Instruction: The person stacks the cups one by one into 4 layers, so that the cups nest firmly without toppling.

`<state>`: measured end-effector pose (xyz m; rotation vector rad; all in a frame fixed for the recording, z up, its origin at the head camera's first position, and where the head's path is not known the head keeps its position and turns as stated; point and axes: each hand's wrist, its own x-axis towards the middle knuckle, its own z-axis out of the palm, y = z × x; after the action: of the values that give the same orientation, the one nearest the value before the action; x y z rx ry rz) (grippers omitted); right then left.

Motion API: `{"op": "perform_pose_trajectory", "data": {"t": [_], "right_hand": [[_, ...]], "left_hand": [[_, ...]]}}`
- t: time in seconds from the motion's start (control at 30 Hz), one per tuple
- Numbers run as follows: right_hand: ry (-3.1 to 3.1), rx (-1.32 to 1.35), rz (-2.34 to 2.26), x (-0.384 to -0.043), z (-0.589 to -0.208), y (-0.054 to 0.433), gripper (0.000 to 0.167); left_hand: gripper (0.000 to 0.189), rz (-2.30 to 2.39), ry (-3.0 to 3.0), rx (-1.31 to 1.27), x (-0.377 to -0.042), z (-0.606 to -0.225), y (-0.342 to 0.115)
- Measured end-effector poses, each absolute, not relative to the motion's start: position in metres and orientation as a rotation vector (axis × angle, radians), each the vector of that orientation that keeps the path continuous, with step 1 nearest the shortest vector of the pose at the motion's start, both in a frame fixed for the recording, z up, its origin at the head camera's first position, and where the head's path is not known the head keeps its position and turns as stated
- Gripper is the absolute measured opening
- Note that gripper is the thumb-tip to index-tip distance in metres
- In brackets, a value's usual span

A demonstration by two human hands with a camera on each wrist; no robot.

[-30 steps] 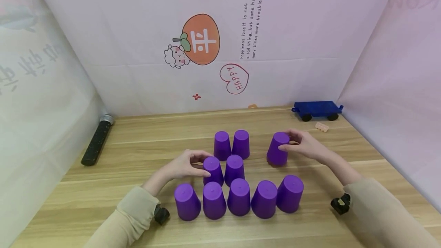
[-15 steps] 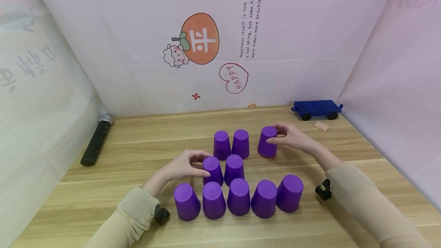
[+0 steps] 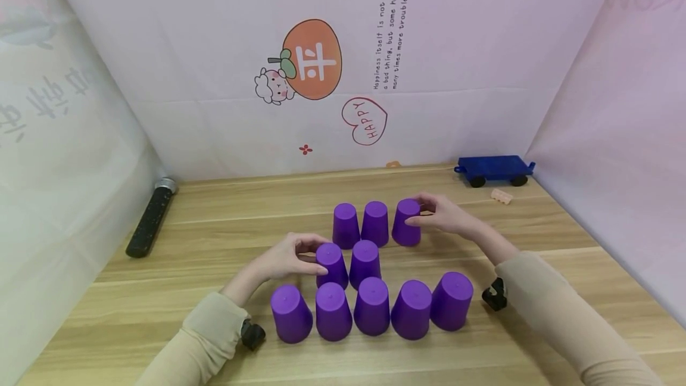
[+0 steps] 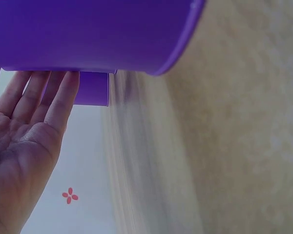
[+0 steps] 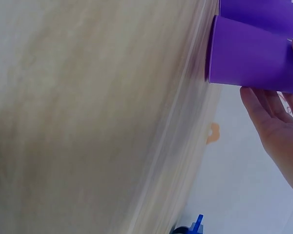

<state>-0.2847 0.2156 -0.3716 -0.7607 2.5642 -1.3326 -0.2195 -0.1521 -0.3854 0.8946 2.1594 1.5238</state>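
Note:
Upside-down purple cups stand in three rows on the wooden table. My right hand (image 3: 443, 214) holds the right-hand cup (image 3: 405, 228) of the back row between thumb and fingers, close beside the other two back cups (image 3: 375, 225). In the right wrist view, that cup (image 5: 251, 56) has its rim right at the table. My left hand (image 3: 286, 255) holds the left cup (image 3: 330, 264) of the middle row, thumb on the near side and fingers behind. Its partner cup (image 3: 365, 264) stands just to the right. Several cups (image 3: 372, 308) form the front row.
A black microphone (image 3: 152, 219) lies at the left edge. At the back right are a blue toy wagon (image 3: 494, 168) and a small pale toy brick (image 3: 501, 196). White printed cloth (image 3: 214, 76) walls off the table's back and sides.
My right hand has carried its cup leftward and slightly back, up beside the two back cups, and lowered it at the end. The left hand has stayed on its cup.

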Motion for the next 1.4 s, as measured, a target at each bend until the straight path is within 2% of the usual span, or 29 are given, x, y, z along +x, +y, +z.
{"op": "perform_pose_trajectory", "data": {"t": [0.93, 1.4], "right_hand": [[2.501, -0.78, -1.364, -0.283, -0.3724, 0.2133, 0.047], [2.478, -0.818, -1.348, -0.2786, -0.3696, 0.2182, 0.068]], "left_hand": [[0.053, 1.52, 2.179, 0.86, -0.2196, -0.3862, -0.1519], [0.052, 1.523, 2.173, 0.887, -0.2195, -0.3874, -0.1523]]}}
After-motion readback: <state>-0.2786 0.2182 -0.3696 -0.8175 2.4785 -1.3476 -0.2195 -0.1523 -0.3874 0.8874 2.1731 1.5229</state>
